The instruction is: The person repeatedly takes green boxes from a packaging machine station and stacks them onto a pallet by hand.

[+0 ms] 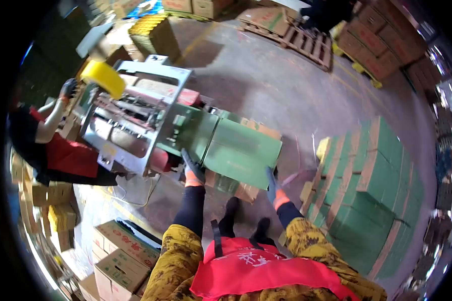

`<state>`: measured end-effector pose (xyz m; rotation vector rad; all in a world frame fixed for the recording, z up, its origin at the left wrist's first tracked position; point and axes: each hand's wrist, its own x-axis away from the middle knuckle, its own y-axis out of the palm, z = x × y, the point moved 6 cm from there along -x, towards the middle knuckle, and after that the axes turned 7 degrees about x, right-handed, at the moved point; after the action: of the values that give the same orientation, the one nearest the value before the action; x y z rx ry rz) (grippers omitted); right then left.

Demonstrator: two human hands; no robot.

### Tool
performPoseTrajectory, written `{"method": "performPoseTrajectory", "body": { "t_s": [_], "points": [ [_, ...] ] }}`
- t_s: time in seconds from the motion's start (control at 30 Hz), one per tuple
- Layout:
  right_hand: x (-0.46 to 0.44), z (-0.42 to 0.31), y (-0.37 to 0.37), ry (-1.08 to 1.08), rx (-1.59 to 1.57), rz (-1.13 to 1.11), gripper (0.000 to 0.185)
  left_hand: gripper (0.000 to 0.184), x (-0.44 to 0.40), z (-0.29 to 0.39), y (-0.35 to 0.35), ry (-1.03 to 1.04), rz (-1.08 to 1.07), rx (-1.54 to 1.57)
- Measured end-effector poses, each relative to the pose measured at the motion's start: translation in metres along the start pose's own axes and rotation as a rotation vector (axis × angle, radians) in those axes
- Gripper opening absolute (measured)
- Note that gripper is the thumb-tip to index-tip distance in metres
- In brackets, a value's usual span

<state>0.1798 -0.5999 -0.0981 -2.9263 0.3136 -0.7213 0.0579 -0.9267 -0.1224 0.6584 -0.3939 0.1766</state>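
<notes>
A green carton (243, 153) lies at the output end of a carton-taping machine (135, 118). Behind it, a second green carton (188, 131) is partly under the machine's frame, with a narrow gap between the two. My left hand (193, 169), in a dark glove with an orange cuff, is at the near side by this gap. Its fingers stretch flat along the edge. My right hand (274, 186), gloved alike, lies with straight fingers against the near right corner of the front carton. Undersides of both cartons are hidden.
Stacked green cartons (351, 195) stand close on my right. Brown cartons (120, 266) are at lower left. A co-worker (60, 140) stands left of the machine, which carries a yellow tape roll (104, 79). Farther off lies a wooden pallet (306, 45).
</notes>
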Motion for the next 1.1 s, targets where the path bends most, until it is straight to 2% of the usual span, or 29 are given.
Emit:
{"method": "performPoseTrajectory", "body": {
  "t_s": [0.03, 0.07, 0.1, 0.13, 0.17, 0.2, 0.23, 0.3, 0.33, 0.37, 0.4, 0.47, 0.5, 0.53, 0.57, 0.6, 0.67, 0.73, 0.8, 0.83, 0.9, 0.93, 1.03, 1.1],
  "points": [
    [-0.004, -0.001, -0.002, -0.136, 0.113, -0.023, 0.060, 0.061, -0.006, -0.007, 0.005, -0.056, -0.029, 0.239],
    [-0.007, -0.006, -0.005, -0.002, -0.072, 0.019, 0.062, 0.064, -0.013, -0.014, 0.010, -0.118, -0.045, 0.477],
    [-0.007, -0.011, -0.006, 0.115, -0.266, 0.070, 0.063, 0.066, -0.013, -0.019, 0.014, -0.137, -0.071, 0.459],
    [-0.010, 0.004, -0.014, 0.228, -0.297, 0.159, 0.065, 0.067, -0.007, -0.024, 0.010, -0.112, -0.123, 0.302],
    [-0.001, -0.014, -0.023, 0.202, -0.377, 0.179, 0.069, 0.069, -0.005, -0.033, 0.006, -0.054, -0.190, 0.058],
    [0.008, -0.034, -0.034, 0.166, -0.461, 0.217, 0.073, 0.071, -0.005, -0.039, 0.002, 0.070, -0.274, -0.360],
    [0.002, -0.010, -0.040, 0.287, -1.045, 0.367, 0.066, 0.072, -0.009, -0.052, -0.005, 0.145, -0.334, -0.643],
    [0.002, 0.024, -0.074, 0.193, -0.889, 0.375, 0.066, 0.078, 0.024, -0.056, 0.026, 0.274, -0.388, -0.857],
    [0.011, 0.028, -0.091, 0.096, -0.117, 0.277, 0.072, 0.081, 0.044, -0.057, 0.044, 0.345, -0.406, -0.960],
    [0.020, 0.043, -0.113, 0.028, -0.126, 0.304, 0.074, 0.082, 0.067, -0.056, 0.069, 0.505, -0.504, -1.220],
    [0.048, 0.048, -0.127, 0.067, -0.310, 0.291, 0.071, 0.083, 0.100, -0.055, 0.099, 0.427, -0.588, -1.042],
    [0.125, 0.033, -0.158, 0.059, -0.591, 0.301, 0.066, 0.079, 0.143, -0.087, 0.127, -0.107, -0.486, -0.468],
    [0.164, 0.032, -0.176, 0.024, -0.695, 0.336, 0.064, 0.074, 0.162, -0.116, 0.131, -0.554, -0.281, -0.083],
    [0.199, 0.058, -0.197, 0.074, -0.595, 0.455, 0.053, 0.063, 0.172, -0.147, 0.133, -0.675, -0.341, -0.057],
    [0.237, 0.085, -0.214, 0.132, -0.495, 0.566, 0.043, 0.060, 0.206, -0.153, 0.164, -0.718, -0.300, -0.128],
    [0.279, 0.105, -0.228, 0.107, -0.802, 0.595, 0.043, 0.060, 0.234, -0.165, 0.191, -0.765, -0.353, -0.216],
    [0.363, 0.119, -0.249, 0.078, -0.958, 0.729, 0.041, 0.061, 0.283, -0.202, 0.230, -0.817, -0.491, -0.346],
    [0.443, 0.135, -0.275, 0.080, -0.856, 0.942, 0.040, 0.061, 0.349, -0.246, 0.277, -0.847, -0.622, -0.403],
    [0.512, 0.176, -0.303, 0.056, -0.969, 1.112, 0.041, 0.059, 0.420, -0.294, 0.327, -0.915, -0.765, -0.461],
    [0.541, 0.203, -0.319, -0.025, -1.026, 1.194, 0.043, 0.059, 0.459, -0.321, 0.354, -0.934, -0.810, -0.506],
    [0.593, 0.261, -0.348, -0.173, -1.135, 1.347, 0.048, 0.058, 0.524, -0.395, 0.390, -0.975, -0.910, -0.546],
    [0.615, 0.285, -0.370, -0.060, -1.081, 1.435, 0.048, 0.055, 0.557, -0.431, 0.411, -0.979, -0.903, -0.564],
    [0.665, 0.304, -0.442, -0.114, -1.211, 1.540, 0.049, 0.060, 0.635, -0.549, 0.454, -1.017, -1.079, -0.681],
    [0.686, 0.350, -0.488, -0.132, -1.173, 1.573, 0.053, 0.062, 0.674, -0.618, 0.481, -1.032, -1.082, -0.731]
  ]
}}
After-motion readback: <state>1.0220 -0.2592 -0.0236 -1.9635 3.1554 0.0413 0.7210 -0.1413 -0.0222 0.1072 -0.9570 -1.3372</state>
